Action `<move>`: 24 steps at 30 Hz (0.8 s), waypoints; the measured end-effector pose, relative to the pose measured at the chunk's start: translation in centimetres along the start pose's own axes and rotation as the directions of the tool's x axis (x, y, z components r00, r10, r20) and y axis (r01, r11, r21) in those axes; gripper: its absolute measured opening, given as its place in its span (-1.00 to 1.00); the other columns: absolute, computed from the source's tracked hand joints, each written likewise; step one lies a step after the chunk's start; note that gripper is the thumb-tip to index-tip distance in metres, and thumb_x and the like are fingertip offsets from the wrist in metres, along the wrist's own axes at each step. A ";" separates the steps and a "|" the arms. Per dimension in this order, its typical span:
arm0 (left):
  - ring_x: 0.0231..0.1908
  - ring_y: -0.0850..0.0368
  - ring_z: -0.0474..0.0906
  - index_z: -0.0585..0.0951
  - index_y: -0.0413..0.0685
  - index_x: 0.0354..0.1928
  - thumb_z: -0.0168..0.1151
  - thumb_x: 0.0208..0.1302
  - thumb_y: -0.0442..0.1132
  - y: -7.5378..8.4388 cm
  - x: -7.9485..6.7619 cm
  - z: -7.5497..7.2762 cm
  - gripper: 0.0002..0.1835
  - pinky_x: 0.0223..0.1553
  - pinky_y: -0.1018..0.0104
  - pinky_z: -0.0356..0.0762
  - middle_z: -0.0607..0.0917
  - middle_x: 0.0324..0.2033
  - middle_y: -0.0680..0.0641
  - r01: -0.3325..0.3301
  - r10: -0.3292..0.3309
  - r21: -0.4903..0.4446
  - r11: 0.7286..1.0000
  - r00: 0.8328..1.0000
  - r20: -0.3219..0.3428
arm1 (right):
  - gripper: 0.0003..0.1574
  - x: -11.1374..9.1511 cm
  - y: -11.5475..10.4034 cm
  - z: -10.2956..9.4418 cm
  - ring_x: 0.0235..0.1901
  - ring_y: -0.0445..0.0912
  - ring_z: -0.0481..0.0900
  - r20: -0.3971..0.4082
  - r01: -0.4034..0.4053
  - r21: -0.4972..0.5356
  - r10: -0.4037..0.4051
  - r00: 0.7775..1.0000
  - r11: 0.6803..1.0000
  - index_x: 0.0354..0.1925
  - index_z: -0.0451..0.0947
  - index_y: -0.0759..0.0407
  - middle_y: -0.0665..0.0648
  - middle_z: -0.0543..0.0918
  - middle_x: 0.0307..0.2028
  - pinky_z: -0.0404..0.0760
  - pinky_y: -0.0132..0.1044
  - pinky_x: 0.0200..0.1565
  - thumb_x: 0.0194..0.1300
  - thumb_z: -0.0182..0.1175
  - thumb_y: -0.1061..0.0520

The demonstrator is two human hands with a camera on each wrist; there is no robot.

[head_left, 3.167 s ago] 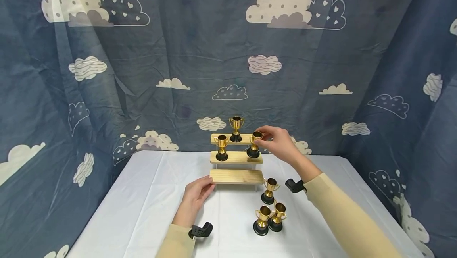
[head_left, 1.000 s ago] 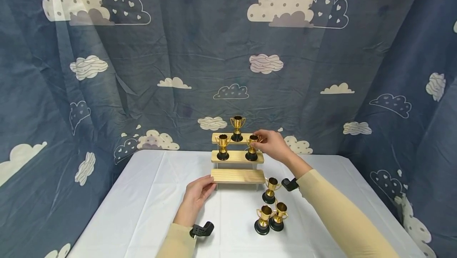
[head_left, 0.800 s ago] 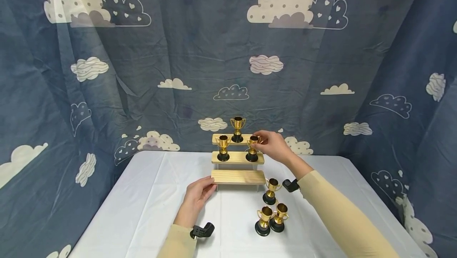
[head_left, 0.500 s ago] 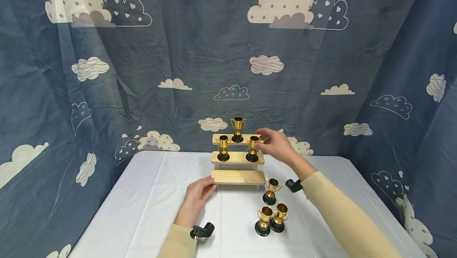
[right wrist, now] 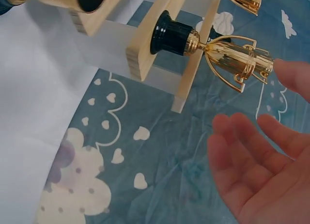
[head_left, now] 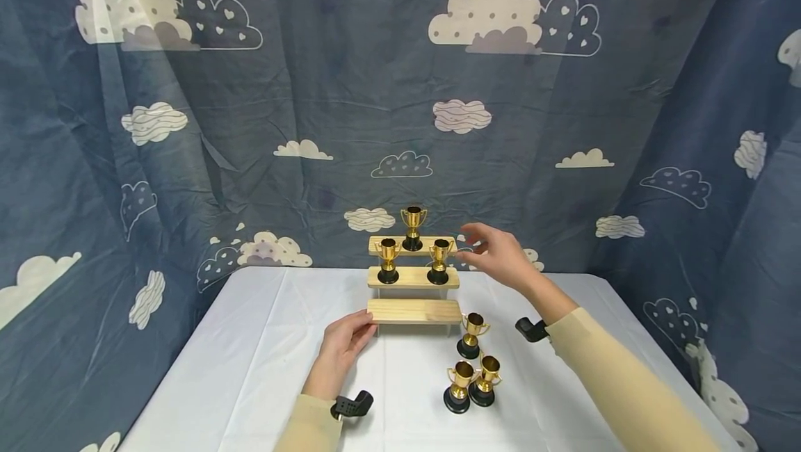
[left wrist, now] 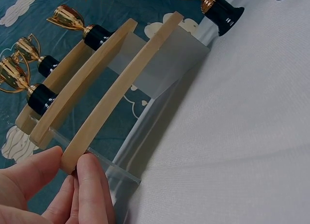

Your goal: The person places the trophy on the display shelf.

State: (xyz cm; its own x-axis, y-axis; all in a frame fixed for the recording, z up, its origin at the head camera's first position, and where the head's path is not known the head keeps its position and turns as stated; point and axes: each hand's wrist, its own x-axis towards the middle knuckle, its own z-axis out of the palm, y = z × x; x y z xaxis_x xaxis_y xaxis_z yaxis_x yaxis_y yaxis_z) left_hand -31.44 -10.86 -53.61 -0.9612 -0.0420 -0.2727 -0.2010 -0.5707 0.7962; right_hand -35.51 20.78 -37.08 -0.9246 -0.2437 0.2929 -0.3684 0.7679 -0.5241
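Observation:
A three-step wooden display stand (head_left: 414,311) with clear side supports stands at the back of the table. My left hand (head_left: 343,344) pinches the left end of its lowest step, as the left wrist view also shows at the wooden board (left wrist: 121,86). One gold trophy cup (head_left: 412,228) is upright on the top step. On the middle step stand a left trophy cup (head_left: 388,261) and a right trophy cup (head_left: 439,261). Just right of that last cup, my right hand (head_left: 497,254) is held with thumb and fingers spread apart, gripping nothing; its thumb overlaps the cup's rim in the right wrist view.
Three more gold trophy cups with black bases stand on the white tablecloth (head_left: 263,368), right of the stand: a rear cup (head_left: 471,335), a front cup (head_left: 459,386) and a neighbouring cup (head_left: 486,381). A blue cloud-print curtain (head_left: 350,90) hangs behind.
The right hand set the right cup upright on the middle step, shifting it slightly left, then let go and drew back to the right. The left hand stays on the lowest step.

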 end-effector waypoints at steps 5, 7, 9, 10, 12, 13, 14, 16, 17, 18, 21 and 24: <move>-0.26 0.07 0.71 0.53 -0.50 0.18 0.37 0.16 -0.55 0.0 0.2 0.2 -0.50 -0.06 0.28 0.72 0.72 -0.21 -0.22 0.011 -0.011 -0.018 1.000 1.000 -0.021 | -0.31 -1.5 0.1 -0.5 -0.12 -0.02 0.65 0.003 -0.014 -0.044 0.014 1.000 0.999 0.32 0.45 -0.01 0.11 0.64 0.01 0.72 -0.09 -0.22 0.31 0.36 -0.16; -0.26 0.07 0.72 0.53 -0.49 0.18 0.38 0.16 -0.56 0.0 0.2 0.2 -0.49 -0.05 0.28 0.72 0.73 -0.22 -0.23 0.017 -0.017 -0.021 1.000 1.000 -0.025 | -0.33 -2.3 0.2 -0.6 -0.12 -0.02 0.66 0.006 -0.012 -0.046 0.012 1.000 0.999 0.30 0.46 0.00 0.10 0.65 0.00 0.72 -0.10 -0.24 0.31 0.36 -0.15; -0.24 0.07 0.71 0.53 -0.48 0.19 0.39 0.16 -0.54 0.0 0.1 0.2 -0.49 -0.03 0.27 0.71 0.72 -0.18 -0.23 0.019 -0.020 -0.010 1.000 1.000 -0.022 | -0.34 -3.0 0.2 -0.7 -0.12 -0.01 0.65 0.009 -0.008 -0.041 0.008 1.000 0.999 0.29 0.47 0.01 0.10 0.65 -0.02 0.72 -0.10 -0.24 0.31 0.36 -0.13; -0.22 0.06 0.70 0.52 -0.48 0.20 0.39 0.17 -0.53 0.0 0.1 0.1 -0.48 -0.02 0.27 0.70 0.71 -0.16 -0.23 0.018 -0.018 -0.005 1.000 1.000 -0.018 | -0.34 -3.3 0.2 -0.8 -0.12 -0.01 0.65 0.011 -0.008 -0.037 0.008 1.000 0.999 0.29 0.47 0.01 0.11 0.64 -0.02 0.73 -0.11 -0.23 0.31 0.36 -0.13; -0.18 0.05 0.69 0.51 -0.47 0.21 0.38 0.19 -0.50 0.1 -0.1 0.0 -0.48 0.02 0.25 0.69 0.68 -0.10 -0.23 0.013 -0.013 0.002 1.000 1.000 -0.008 | -0.34 -3.9 0.2 -0.8 -0.11 -0.01 0.65 0.016 -0.006 -0.026 0.006 1.000 1.000 0.29 0.48 0.02 0.11 0.64 -0.03 0.73 -0.10 -0.21 0.31 0.37 -0.13; -0.16 0.05 0.68 0.50 -0.47 0.21 0.38 0.20 -0.49 0.1 -0.2 -0.1 -0.48 0.02 0.25 0.69 0.67 -0.08 -0.24 0.009 -0.009 0.004 1.000 1.000 -0.002 | -0.33 -4.1 0.3 -0.7 -0.11 -0.01 0.64 0.016 -0.004 -0.024 0.005 1.000 1.000 0.29 0.48 0.02 0.11 0.64 -0.03 0.72 -0.11 -0.20 0.30 0.37 -0.13; -0.15 0.04 0.67 0.50 -0.47 0.22 0.38 0.21 -0.49 0.0 -0.2 -0.2 -0.47 0.03 0.25 0.68 0.66 -0.07 -0.24 0.006 -0.006 0.004 1.000 1.000 0.003 | -0.33 -4.3 0.3 -0.7 -0.11 -0.02 0.64 0.016 -0.001 -0.026 0.002 1.000 1.000 0.29 0.48 0.02 0.10 0.64 -0.04 0.72 -0.11 -0.19 0.30 0.38 -0.14; -0.13 0.03 0.67 0.49 -0.47 0.23 0.37 0.22 -0.49 0.0 -0.2 -0.2 -0.47 0.04 0.25 0.68 0.65 -0.05 -0.25 0.004 -0.004 0.001 1.000 1.000 0.009 | -0.34 -4.8 0.4 -0.6 -0.12 -0.04 0.64 0.010 0.008 -0.037 -0.008 1.000 0.999 0.28 0.49 0.02 0.08 0.66 -0.05 0.71 -0.13 -0.20 0.29 0.38 -0.14; -0.12 0.04 0.67 0.49 -0.48 0.23 0.37 0.22 -0.49 0.0 -0.2 -0.2 -0.47 0.04 0.25 0.68 0.65 -0.05 -0.25 0.005 -0.005 0.000 1.000 1.000 0.011 | -0.35 -5.0 0.4 -0.6 -0.13 -0.06 0.64 0.007 0.016 -0.047 -0.015 1.000 0.999 0.27 0.50 0.01 0.05 0.66 -0.05 0.71 -0.14 -0.21 0.29 0.39 -0.13; -0.13 0.04 0.67 0.49 -0.48 0.23 0.37 0.22 -0.49 0.0 -0.2 -0.2 -0.47 0.03 0.26 0.68 0.66 -0.06 -0.25 0.007 -0.007 -0.001 1.000 1.000 0.009 | -0.36 -5.2 0.5 -0.6 -0.14 -0.07 0.64 0.002 0.022 -0.056 -0.022 1.000 0.998 0.25 0.51 0.00 0.03 0.67 -0.06 0.70 -0.15 -0.22 0.28 0.39 -0.13; -0.14 0.05 0.68 0.50 -0.47 0.22 0.37 0.21 -0.50 0.0 -0.1 0.0 -0.48 0.02 0.27 0.69 0.68 -0.09 -0.24 0.018 -0.018 -0.011 1.000 1.000 0.001 | -0.40 -5.9 0.7 -0.4 -0.17 -0.09 0.65 -0.005 0.038 -0.068 -0.039 0.999 0.997 0.22 0.54 -0.01 -0.01 0.68 -0.07 0.70 -0.16 -0.22 0.27 0.41 -0.11; -0.16 0.05 0.70 0.52 -0.46 0.21 0.38 0.20 -0.52 0.0 -0.2 0.2 -0.49 0.01 0.26 0.69 0.71 -0.13 -0.24 0.021 -0.022 -0.023 1.000 1.000 -0.008 | -0.43 -6.5 1.0 -0.2 -0.18 -0.09 0.66 -0.004 0.046 -0.075 -0.046 0.999 0.996 0.19 0.56 -0.02 -0.01 0.68 -0.09 0.70 -0.17 -0.21 0.26 0.41 -0.11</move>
State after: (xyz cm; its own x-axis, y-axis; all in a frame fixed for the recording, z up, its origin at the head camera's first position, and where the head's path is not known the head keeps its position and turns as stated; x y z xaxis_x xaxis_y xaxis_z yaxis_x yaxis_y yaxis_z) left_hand -31.31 -10.70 -53.47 -0.9551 -0.0361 -0.2942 -0.2173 -0.5899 0.7777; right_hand -29.86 23.19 -39.36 -0.9062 -0.2767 0.3199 -0.4021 0.7981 -0.4487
